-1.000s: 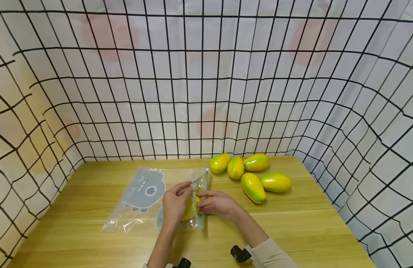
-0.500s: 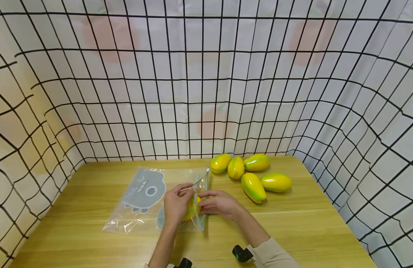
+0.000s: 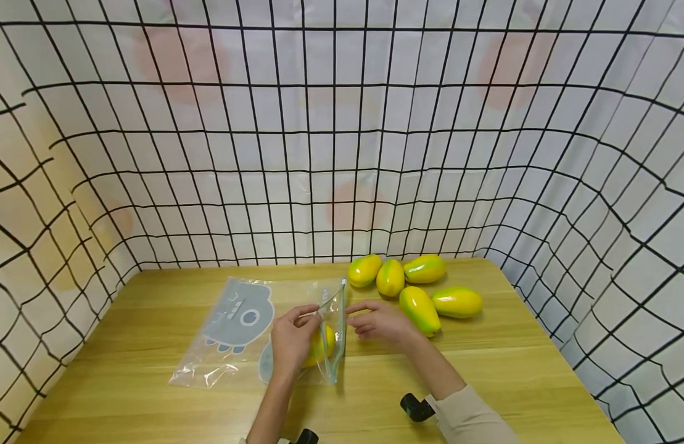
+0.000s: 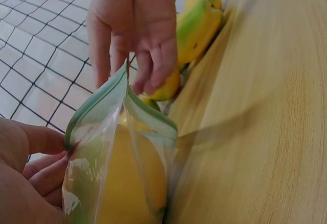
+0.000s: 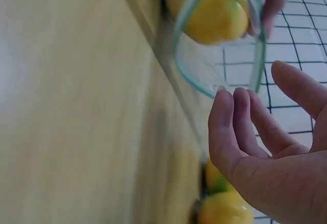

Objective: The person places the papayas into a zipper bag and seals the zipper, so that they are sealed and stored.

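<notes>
A clear zip bag [image 3: 219, 336] with a grey-blue cartoon print lies on the table, its green-edged mouth [image 4: 153, 113] gaping to the right. Inside, near the mouth, is a glossy yellow-green fruit [image 4: 130, 178] shaped like a mango or papaya. My left hand [image 3: 290, 342] pinches the bag's edge at the mouth between thumb and fingers. Just outside the mouth is my right hand [image 3: 382, 322], holding nothing. Its fingers [image 5: 222, 124] are loosely bent in the right wrist view, with the fingertips close to the rim; whether they touch it I cannot tell.
Several similar fruits lie behind and right of the hands, among them a front one [image 3: 419, 310] near the right forearm and a rightmost one [image 3: 457, 303]. A black wire grid [image 3: 335, 154] over white cloth surrounds the back and sides of the wooden table [image 3: 486, 382].
My right hand has let go of the fruit and drawn back rightward out of the bag's mouth. The fruit stays inside; my left hand keeps its hold on the edge.
</notes>
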{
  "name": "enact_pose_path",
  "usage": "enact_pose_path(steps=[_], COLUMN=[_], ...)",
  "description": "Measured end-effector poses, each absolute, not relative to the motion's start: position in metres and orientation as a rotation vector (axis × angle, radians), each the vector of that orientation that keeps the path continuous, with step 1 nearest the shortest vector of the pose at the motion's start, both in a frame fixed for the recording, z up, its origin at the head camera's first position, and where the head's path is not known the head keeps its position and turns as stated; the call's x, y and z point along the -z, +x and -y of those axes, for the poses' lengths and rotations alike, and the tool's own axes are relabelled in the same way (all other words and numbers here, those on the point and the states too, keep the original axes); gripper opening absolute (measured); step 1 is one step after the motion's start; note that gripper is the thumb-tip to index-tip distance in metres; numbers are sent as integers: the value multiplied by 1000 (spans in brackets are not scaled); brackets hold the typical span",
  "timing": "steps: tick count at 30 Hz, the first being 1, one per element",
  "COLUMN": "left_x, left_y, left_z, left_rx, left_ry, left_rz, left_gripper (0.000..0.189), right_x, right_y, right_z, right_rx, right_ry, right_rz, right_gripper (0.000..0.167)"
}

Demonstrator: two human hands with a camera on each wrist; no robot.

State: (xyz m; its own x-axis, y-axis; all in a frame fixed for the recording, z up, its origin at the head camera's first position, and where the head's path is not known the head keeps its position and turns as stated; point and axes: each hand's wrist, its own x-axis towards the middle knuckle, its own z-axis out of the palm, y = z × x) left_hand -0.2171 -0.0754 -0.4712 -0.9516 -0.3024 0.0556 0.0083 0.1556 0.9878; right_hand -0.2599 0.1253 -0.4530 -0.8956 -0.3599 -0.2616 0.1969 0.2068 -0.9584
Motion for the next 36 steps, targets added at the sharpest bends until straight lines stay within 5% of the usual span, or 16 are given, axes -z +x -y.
enact_pose_path(steps=[17, 36], left_x=[472, 474], left_y=[-218, -218], left_z=[76, 74], left_rx=[1874, 1863], left_ry=[300, 280], left_rz=[2186, 2189], left_gripper=[20, 19], right_x=[417, 435], right_y=[-268, -267], right_z=[-177, -217], right_rx=[1468, 1173], right_ry=[-32, 8], right_rz=[-2655, -3019], right_gripper=[55, 63])
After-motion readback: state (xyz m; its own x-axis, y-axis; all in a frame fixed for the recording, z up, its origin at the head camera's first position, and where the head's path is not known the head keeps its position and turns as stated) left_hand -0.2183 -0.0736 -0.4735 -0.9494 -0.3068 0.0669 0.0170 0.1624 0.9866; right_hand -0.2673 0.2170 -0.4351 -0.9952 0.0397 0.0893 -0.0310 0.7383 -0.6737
